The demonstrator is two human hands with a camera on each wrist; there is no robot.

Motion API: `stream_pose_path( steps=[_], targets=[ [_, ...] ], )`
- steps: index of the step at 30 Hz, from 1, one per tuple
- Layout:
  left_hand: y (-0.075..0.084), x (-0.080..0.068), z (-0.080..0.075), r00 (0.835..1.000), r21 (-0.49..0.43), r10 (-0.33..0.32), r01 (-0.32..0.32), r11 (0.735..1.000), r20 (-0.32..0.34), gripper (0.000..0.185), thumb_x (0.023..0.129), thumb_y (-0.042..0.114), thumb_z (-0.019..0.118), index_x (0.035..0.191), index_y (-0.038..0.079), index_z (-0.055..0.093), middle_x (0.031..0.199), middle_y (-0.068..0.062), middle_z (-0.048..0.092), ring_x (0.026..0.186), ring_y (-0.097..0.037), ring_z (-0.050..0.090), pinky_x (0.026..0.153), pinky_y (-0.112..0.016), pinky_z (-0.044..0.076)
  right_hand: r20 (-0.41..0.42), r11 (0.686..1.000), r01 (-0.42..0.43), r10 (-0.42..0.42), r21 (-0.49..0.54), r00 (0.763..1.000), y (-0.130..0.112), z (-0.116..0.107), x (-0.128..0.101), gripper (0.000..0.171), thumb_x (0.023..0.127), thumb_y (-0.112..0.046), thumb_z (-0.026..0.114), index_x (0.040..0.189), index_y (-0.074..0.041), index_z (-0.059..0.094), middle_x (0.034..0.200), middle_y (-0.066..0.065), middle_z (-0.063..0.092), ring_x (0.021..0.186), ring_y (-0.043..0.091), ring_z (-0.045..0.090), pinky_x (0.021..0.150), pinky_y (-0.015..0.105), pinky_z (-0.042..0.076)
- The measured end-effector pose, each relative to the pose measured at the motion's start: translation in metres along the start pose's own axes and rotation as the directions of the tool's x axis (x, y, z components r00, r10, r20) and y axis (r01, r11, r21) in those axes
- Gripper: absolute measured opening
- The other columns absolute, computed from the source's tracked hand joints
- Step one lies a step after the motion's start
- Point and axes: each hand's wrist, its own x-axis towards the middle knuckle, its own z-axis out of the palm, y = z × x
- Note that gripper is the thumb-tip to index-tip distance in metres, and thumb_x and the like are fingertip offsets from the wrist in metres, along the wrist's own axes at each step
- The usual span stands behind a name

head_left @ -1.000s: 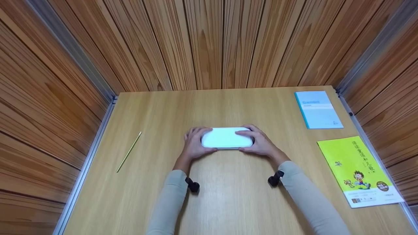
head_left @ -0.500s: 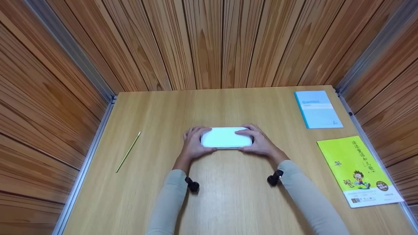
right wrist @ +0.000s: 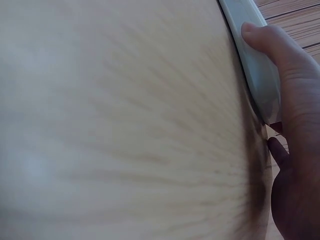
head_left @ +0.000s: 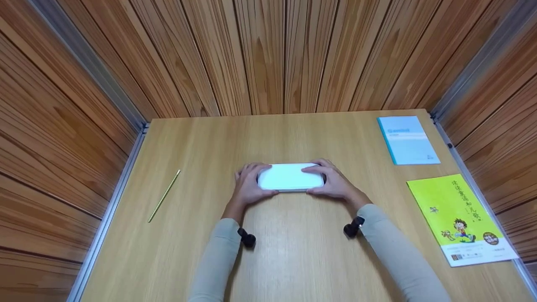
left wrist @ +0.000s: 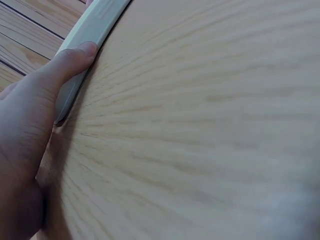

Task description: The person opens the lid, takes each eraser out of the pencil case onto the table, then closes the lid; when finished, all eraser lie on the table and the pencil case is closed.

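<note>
A white rounded case (head_left: 291, 177) lies flat at the middle of the wooden table (head_left: 293, 251), and the person holds it at both ends. The left hand (head_left: 248, 186) wraps its left end, fingers (head_left: 247, 170) curled over the far edge and thumb pressed against the near edge, as the left wrist view shows. The right hand (head_left: 333, 182) grips the right end the same way, its fingers clamped on the case with the thumb along the near side. A thin green pencil (head_left: 164, 196) lies well apart to the left. A light blue booklet (head_left: 407, 140) sits at the far right corner, with a yellow-green booklet (head_left: 459, 218) nearer on the right
</note>
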Motion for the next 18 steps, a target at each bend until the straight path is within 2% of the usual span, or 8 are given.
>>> stream_pose_path(
  steps=[7,18],
  targets=[
    [0.0009,-0.0006,-0.0005,1.0,0.02,0.002,-0.002,1.0,0.007,0.086,0.078,0.055,0.099,0.153,0.026,0.069,0.159,-0.008,0.066,0.153,-0.035,0.053,0.128,-0.067,0.024,0.009,1.0,-0.007,0.007,0.002,1.0,-0.0014,-0.0012,-0.001,0.063,0.089,-0.034,0.097,0.147,-0.024,0.076,0.165,0.018,0.055,0.157,0.045,0.045,0.129,0.073,0.032],
    [-0.001,-0.0012,0.0003,1.0,0.019,0.019,-0.019,1.0,0.003,0.085,0.078,0.056,0.098,0.152,0.026,0.069,0.158,-0.008,0.067,0.151,-0.034,0.054,0.125,-0.067,0.026,0.028,1.0,-0.008,0.008,0.018,1.0,-0.0005,-0.0021,0.0002,0.064,0.089,-0.032,0.097,0.149,-0.024,0.075,0.165,0.018,0.053,0.158,0.044,0.044,0.13,0.071,0.03]
  ],
)
